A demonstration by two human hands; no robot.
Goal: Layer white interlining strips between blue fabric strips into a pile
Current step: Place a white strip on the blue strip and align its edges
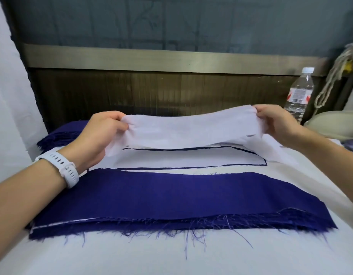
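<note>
— Where was the white interlining strip (187, 126)?

— Held in the air, stretched between both hands, above the white pieces (191, 157) edged with dark lines. The left hand (100, 133), with a white watch (62, 165) on its wrist, pinched the strip's left end between thumb and curled fingers. The right hand (275, 122) gripped the bunched right end the same way.

— And the pile?

— The pile of blue fabric strips (171, 197) lay nearer the person on the white table (171, 259), frayed threads trailing from its near edge and a thin white layer showing at its left corner. More blue fabric (58, 135) sat behind the left hand.

— Any containers?

— One clear plastic water bottle (299, 94), upright at the far right with a white cap (308, 70) on. Clear liquid showed low inside, but I could not tell its level.
</note>
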